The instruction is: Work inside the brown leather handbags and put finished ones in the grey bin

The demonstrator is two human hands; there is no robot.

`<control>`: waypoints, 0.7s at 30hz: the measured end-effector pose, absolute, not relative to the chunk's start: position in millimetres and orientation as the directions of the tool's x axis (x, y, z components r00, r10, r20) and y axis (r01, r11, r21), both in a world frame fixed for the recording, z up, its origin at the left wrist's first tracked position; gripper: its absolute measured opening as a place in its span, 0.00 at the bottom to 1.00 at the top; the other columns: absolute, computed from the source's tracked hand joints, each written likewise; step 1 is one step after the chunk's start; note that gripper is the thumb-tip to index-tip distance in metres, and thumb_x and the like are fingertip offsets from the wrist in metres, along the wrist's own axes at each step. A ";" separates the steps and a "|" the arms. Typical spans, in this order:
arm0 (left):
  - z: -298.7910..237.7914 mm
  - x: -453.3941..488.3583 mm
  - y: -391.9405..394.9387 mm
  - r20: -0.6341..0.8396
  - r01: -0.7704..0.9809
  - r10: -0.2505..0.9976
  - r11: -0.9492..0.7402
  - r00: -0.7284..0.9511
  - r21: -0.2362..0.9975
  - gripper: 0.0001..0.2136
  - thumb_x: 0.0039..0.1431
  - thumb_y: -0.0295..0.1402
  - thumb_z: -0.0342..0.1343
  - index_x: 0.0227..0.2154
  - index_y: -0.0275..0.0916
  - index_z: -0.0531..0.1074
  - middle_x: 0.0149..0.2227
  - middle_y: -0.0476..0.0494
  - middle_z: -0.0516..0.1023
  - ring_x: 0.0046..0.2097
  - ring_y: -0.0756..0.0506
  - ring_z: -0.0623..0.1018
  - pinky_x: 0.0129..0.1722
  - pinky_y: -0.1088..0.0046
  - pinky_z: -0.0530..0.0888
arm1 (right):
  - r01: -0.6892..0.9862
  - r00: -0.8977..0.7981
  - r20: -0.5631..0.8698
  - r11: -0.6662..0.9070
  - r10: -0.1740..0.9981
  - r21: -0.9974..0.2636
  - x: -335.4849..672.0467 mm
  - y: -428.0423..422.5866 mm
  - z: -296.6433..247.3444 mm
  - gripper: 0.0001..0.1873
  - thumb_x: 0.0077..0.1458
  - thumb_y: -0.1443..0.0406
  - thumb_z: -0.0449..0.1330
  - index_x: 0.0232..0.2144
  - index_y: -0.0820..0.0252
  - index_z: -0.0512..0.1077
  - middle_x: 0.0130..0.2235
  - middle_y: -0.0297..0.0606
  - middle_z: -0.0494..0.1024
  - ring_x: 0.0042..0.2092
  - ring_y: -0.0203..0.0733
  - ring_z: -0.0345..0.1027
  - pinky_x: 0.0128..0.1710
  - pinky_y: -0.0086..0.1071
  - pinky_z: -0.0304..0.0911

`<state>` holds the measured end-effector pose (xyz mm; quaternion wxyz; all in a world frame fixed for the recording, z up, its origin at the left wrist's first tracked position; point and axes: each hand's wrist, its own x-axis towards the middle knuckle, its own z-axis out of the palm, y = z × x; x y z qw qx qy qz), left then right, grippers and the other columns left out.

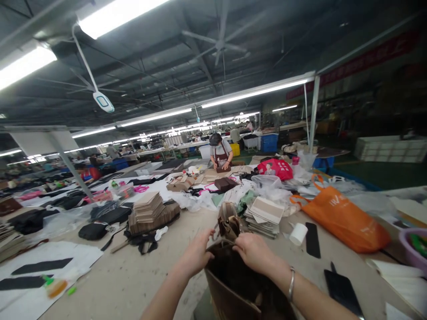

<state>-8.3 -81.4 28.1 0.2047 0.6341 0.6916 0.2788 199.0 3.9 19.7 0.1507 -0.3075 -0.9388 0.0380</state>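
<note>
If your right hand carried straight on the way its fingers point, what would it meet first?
Probably the left hand, just across the dark bag's opening; the right hand points left toward it, though depth is unclear.

Both my forearms come up from the bottom edge of the frame and meet at lower centre. My left hand (196,254) sits left of centre, palm turned inward, fingers curled forward and its grip closed, thumb pointing toward the other hand. My right hand (255,253) lies just beside it, back facing up, fingers bent down and its grip pinching too. A thin silver bangle circles my right wrist. Both arms are bare, the hands near but not touching
</note>
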 end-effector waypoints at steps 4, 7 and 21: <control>25.3 13.9 -87.7 0.119 0.753 0.992 -0.057 -0.028 0.655 0.27 0.42 0.23 0.57 0.48 0.43 0.61 0.51 0.44 0.68 0.51 0.45 0.71 0.50 0.67 0.67 | 0.566 -0.764 0.266 0.808 0.588 -0.161 205.7 3.6 16.2 0.14 0.58 0.60 0.52 0.26 0.59 0.73 0.31 0.38 0.76 0.35 0.42 0.68 0.33 0.31 0.55; 27.6 18.5 -89.6 0.243 0.781 0.968 -0.196 0.058 0.593 0.17 0.45 0.22 0.56 0.39 0.42 0.66 0.53 0.45 0.66 0.55 0.45 0.66 0.54 0.67 0.63 | 0.564 -0.763 0.270 0.809 0.587 -0.165 207.0 3.9 15.3 0.14 0.59 0.60 0.51 0.27 0.59 0.72 0.31 0.38 0.75 0.35 0.41 0.68 0.33 0.31 0.55; 23.9 30.3 -76.4 0.206 0.922 0.969 0.051 -0.139 0.384 0.08 0.52 0.34 0.56 0.21 0.38 0.70 0.26 0.49 0.74 0.31 0.48 0.72 0.31 0.74 0.63 | 0.563 -0.767 0.254 0.808 0.589 -0.173 210.7 4.3 16.4 0.18 0.61 0.58 0.48 0.28 0.60 0.72 0.32 0.39 0.74 0.34 0.39 0.66 0.33 0.30 0.54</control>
